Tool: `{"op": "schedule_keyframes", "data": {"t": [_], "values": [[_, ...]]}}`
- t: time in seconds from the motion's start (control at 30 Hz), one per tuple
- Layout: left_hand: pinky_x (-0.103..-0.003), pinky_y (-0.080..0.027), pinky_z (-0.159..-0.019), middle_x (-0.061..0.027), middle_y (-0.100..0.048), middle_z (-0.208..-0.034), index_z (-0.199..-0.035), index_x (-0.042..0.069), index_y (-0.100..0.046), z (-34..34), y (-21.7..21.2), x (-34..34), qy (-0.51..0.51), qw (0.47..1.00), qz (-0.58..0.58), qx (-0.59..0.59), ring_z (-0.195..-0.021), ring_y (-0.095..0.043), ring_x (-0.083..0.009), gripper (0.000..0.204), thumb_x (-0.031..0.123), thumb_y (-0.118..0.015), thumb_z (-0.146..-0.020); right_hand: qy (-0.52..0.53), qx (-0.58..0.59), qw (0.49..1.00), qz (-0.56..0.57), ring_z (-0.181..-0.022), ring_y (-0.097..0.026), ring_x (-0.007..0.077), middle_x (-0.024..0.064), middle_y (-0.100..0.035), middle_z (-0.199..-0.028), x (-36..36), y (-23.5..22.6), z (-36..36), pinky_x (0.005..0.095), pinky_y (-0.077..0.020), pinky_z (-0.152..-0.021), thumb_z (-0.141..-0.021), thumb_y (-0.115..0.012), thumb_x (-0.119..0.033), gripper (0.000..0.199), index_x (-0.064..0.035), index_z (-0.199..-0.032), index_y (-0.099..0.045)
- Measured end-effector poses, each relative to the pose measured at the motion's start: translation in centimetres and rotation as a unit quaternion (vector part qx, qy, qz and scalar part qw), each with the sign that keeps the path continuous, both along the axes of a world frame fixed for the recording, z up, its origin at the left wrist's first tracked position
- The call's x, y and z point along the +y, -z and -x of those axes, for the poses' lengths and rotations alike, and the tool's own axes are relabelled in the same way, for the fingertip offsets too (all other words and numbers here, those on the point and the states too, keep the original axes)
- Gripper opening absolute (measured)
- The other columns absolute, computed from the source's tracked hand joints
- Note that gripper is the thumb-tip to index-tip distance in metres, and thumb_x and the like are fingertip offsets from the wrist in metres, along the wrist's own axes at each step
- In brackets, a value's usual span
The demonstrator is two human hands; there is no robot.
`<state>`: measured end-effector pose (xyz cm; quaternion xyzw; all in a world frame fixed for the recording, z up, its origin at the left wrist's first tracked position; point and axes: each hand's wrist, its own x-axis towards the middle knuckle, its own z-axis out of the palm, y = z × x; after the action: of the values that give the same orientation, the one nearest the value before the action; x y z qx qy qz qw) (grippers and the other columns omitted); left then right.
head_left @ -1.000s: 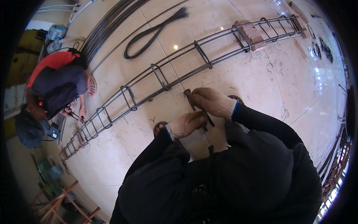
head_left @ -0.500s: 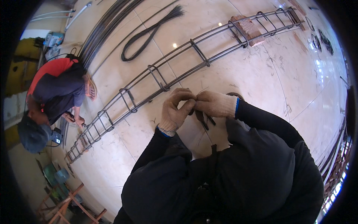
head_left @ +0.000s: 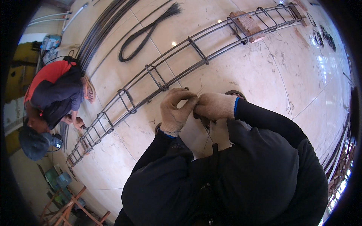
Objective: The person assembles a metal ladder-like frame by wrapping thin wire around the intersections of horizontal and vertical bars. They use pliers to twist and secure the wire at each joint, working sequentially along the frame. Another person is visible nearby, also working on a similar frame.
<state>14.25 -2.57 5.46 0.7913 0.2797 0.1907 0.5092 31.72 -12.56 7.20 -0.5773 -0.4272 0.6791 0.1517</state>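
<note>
Tiled floor (head_left: 249, 81), rebar cage (head_left: 206, 61) lying across it just beyond the hands, left gloved hand (head_left: 176, 113) lifted since a second ago, touching the right gloved hand (head_left: 218, 105), right grasping dark pincers (head_left: 204, 121), left pinching thin tie wires (head_left: 200, 89), ends now poking above the fingertips.

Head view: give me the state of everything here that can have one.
Left hand: gloved, pinching at thin wires
Right hand: gloved, holding a dark tool
Dark tool: partly hidden, open or shut unclear
Rebar cage: lying lengthwise, hoops in place
Wire bundle: looped, ends fanned
Brick block: beneath the cage bars
Co-worker: crouched
</note>
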Motion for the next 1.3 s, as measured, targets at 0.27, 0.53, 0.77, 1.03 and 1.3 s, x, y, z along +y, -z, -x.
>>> {"op": "schedule_keyframes", "data": {"t": [0.27,0.53,0.77,1.03,1.3], "values": [[-0.033,-0.058,-0.081,-0.0137,-0.078,-0.098,-0.104,0.002,-0.081,-0.9,-0.9,-0.6,-0.01,0.995,0.069,0.067,-0.089,-0.074,-0.0224,0.018,0.011,-0.081,-0.089,-0.226,-0.294,0.902,-0.222,-0.093,-0.075,0.0314,0.0162,-0.076,-0.103,-0.9,3.0,0.7,0.0463,-0.0601,-0.082,-0.099,-0.06,-0.028,0.029,-0.0039,-0.103,-0.075],[-0.031,-0.057,-0.084,-0.0094,-0.078,-0.101,-0.117,-0.004,-0.076,0.0,1.4,0.2,-0.01,0.955,0.289,0.068,-0.093,-0.072,-0.0166,0.032,0.018,-0.08,-0.094,-0.184,-0.285,0.92,-0.198,-0.093,-0.074,0.0388,0.0183,-0.076,-0.097,-1.7,3.0,0.6,0.0514,-0.0574,-0.084,-0.09,-0.065,-0.025,0.023,-0.0066,-0.097,-0.077],[-0.031,-0.055,-0.088,-0.0102,-0.077,-0.101,-0.116,-0.004,-0.075,0.6,2.4,0.9,0.063,0.952,0.277,0.115,-0.096,-0.07,-0.0162,0.032,0.021,-0.075,-0.096,-0.185,-0.232,0.945,-0.137,-0.093,-0.073,0.0371,0.0185,-0.075,-0.098,-1.2,2.1,0.6,0.0513,-0.0561,-0.086,-0.098,-0.06,-0.041,0.039,-0.0076,-0.113,-0.073],[-0.031,-0.055,-0.091,-0.0119,-0.077,-0.11,-0.119,-0.005,-0.073,0.9,2.2,1.4,0.012,0.934,0.343,0.102,-0.102,-0.071,-0.0174,0.033,0.021,-0.074,-0.099,0.225,-0.206,0.939,-0.159,-0.096,-0.075,0.0304,0.0151,-0.077,-0.111,-0.8,-1.7,-0.8,0.0411,-0.0597,-0.088,-0.095,-0.072,-0.024,0.037,-0.0039,-0.126,-0.071],[-0.031,-0.056,-0.092,-0.0106,-0.077,-0.107,-0.12,-0.005,-0.072,0.5,1.8,1.2,-0.009,0.937,0.335,0.103,-0.101,-0.071,-0.0168,0.033,0.019,-0.076,-0.098,0.248,-0.186,0.926,-0.214,-0.097,-0.076,0.0314,0.0164,-0.077,-0.112,-1.0,-0.5,-0.3,0.0406,-0.0613,-0.087,-0.098,-0.068,-0.018,0.03,-0.0064,-0.124,-0.074]]}}
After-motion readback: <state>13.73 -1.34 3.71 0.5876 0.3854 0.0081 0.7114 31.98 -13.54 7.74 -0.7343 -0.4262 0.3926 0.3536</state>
